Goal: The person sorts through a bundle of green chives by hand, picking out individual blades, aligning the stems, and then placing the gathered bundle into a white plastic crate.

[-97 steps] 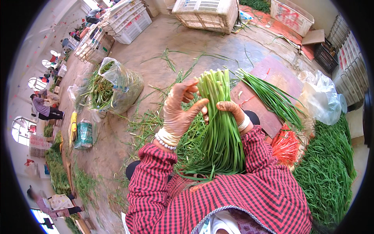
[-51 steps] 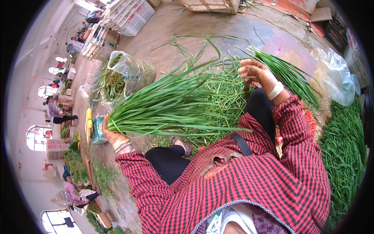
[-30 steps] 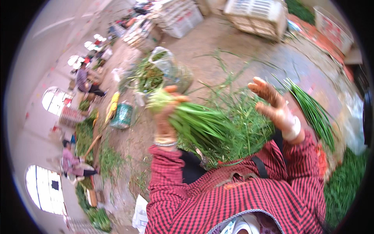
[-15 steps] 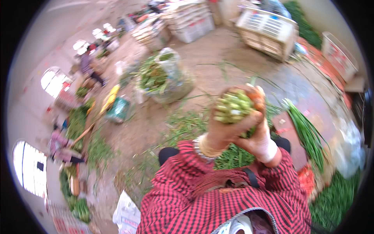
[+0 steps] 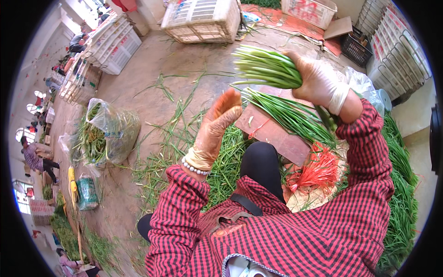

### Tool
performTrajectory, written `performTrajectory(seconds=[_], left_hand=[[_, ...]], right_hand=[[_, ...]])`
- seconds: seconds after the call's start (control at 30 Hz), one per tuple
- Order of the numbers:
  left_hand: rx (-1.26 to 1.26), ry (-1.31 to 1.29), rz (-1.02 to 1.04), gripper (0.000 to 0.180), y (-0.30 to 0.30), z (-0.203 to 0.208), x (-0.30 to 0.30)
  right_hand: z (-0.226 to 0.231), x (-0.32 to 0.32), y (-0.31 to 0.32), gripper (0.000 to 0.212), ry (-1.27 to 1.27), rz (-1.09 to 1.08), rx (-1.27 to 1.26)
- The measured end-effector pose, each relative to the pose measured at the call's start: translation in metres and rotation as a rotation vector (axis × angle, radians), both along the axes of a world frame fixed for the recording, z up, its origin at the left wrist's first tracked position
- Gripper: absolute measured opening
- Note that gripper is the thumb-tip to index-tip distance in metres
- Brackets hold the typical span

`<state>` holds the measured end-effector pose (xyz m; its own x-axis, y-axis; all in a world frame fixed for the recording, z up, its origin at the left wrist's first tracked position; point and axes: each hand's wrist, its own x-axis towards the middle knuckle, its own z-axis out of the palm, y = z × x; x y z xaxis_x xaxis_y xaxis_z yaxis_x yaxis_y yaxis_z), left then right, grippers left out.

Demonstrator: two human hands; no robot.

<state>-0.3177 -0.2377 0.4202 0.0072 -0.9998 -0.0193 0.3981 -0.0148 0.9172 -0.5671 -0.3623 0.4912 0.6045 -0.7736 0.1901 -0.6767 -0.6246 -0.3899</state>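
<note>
Head: stalks (image 5: pixel 288 113) occupy board (image 5: pixel 291 151) near bunch (image 5: pixel 265 69).

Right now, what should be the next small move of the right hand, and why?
Probably lower the green bunch onto the reddish board, beside the stalks lying there: the right hand holds it raised near them, and the left hand looks empty.

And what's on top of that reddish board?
On the board lie a green bunch, some red string and a small pale scrap. The bunch covers whatever is right under it, so I can't tell what's there.
</note>
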Motion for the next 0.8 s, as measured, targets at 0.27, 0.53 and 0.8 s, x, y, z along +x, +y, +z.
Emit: performTrajectory(seconds=[0.27, 0.53, 0.8], left_hand=[[0.459, -0.195, -0.218, 0.052, -0.038, -0.161, -0.008], [0.372, -0.442, -0.260, 0.070, -0.067, -0.213, -0.038], [0.179, -0.610, -0.263, 0.062, -0.061, -0.209, -0.044]], right_hand=[[-0.124, -0.014, -0.090, 0.056, 0.421, -0.284, 0.206], [-0.230, 0.049, -0.094, 0.116, 0.370, -0.219, 0.279], [-0.267, 0.014, -0.086, 0.105, 0.232, -0.184, 0.043]])
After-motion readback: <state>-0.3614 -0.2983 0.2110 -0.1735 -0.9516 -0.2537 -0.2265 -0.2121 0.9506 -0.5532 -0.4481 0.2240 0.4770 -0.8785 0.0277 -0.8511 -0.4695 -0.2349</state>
